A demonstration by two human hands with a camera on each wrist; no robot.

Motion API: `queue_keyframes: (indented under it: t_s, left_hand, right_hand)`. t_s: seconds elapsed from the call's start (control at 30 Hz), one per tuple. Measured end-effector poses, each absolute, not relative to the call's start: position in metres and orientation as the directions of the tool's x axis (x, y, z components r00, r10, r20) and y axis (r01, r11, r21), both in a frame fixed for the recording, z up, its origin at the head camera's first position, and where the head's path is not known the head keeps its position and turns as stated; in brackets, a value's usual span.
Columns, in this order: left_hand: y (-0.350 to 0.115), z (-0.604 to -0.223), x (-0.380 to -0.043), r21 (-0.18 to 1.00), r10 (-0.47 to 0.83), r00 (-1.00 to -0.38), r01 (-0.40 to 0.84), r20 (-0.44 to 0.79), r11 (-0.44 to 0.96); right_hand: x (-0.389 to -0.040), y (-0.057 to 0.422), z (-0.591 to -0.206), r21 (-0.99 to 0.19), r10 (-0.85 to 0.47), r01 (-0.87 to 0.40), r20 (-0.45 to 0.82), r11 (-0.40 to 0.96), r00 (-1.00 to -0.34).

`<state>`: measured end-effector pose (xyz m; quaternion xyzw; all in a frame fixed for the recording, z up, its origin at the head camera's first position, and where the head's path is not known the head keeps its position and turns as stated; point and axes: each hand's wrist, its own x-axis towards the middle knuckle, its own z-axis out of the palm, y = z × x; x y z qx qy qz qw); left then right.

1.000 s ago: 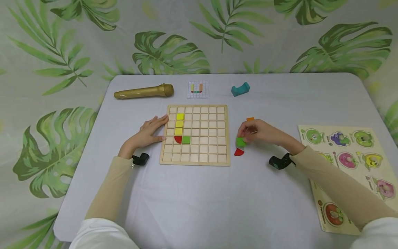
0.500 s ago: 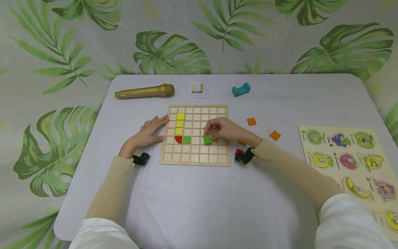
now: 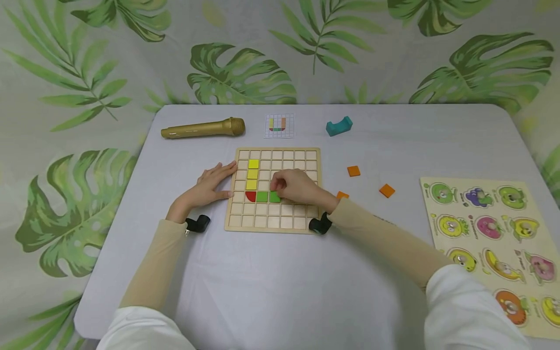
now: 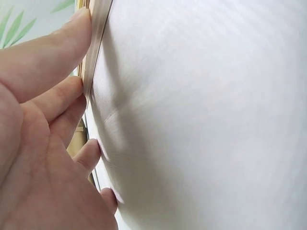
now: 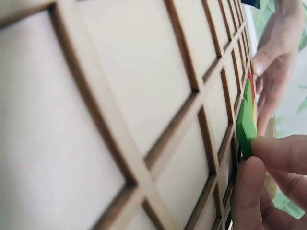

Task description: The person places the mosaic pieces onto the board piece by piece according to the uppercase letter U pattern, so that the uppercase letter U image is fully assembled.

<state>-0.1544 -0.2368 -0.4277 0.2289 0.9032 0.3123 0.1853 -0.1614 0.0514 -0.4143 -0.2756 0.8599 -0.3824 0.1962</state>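
My left hand (image 3: 205, 188) rests beside the wooden grid board (image 3: 286, 222), fingertips at its left edge, as the left wrist view also shows. My right hand (image 3: 296, 187) is over the board and pinches a green square tile (image 5: 246, 127) between thumb and finger. In the right wrist view the tile looks tilted, its lower end by the fingertips. From the head it sits right of another green tile (image 3: 261, 197). Left of that lies a red quarter-round tile (image 3: 251, 197), with a column of yellow tiles (image 3: 252, 174) above it.
Three orange tiles (image 3: 387, 190) lie right of the board. Behind it are a gold microphone (image 3: 203, 129), a small pattern card (image 3: 279, 126) and a teal curved block (image 3: 339, 126). A fruit puzzle board (image 3: 472, 243) lies at the right. Black wrist cameras stick out below both hands.
My right hand has carried the green tile leftward from the table beside the board to the cell next to the other green tile. My left hand has stayed at the board's edge.
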Motion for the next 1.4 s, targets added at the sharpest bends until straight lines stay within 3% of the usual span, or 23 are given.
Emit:
queue_keyframes:
  t_s: [0.13, 0.23, 0.5, 0.87, 1.4]
  left_hand:
    - [-0.237, -0.427, -0.154, 0.649, 0.526, -0.827, 0.291, -0.199, 0.703]
    - [-0.237, -0.427, -0.154, 0.653, 0.523, -0.829, 0.286, -0.199, 0.701]
    - [-0.236, -0.424, -0.153, 0.654, 0.518, -0.832, 0.28, -0.2, 0.702]
    - [-0.236, -0.425, -0.154, 0.651, 0.525, -0.828, 0.29, -0.196, 0.701]
    - [-0.236, -0.424, -0.154, 0.651, 0.528, -0.828, 0.295, -0.191, 0.699]
  right_hand:
    - [-0.16, 0.048, -0.415, -0.691, -0.654, -0.44, -0.064, 0.574, -0.754]
    - [-0.16, 0.048, -0.414, -0.694, -0.671, -0.456, -0.052, 0.557, -0.739]
    - [-0.169, 0.083, -0.411, -0.857, -0.673, -0.284, -0.094, 0.429, -0.734]
    - [-0.17, 0.161, -0.41, -0.912, -0.625, -0.089, -0.2, 0.4, -0.754]
    - [-0.155, 0.207, -0.415, -0.906, -0.601, -0.06, -0.227, 0.419, -0.766]
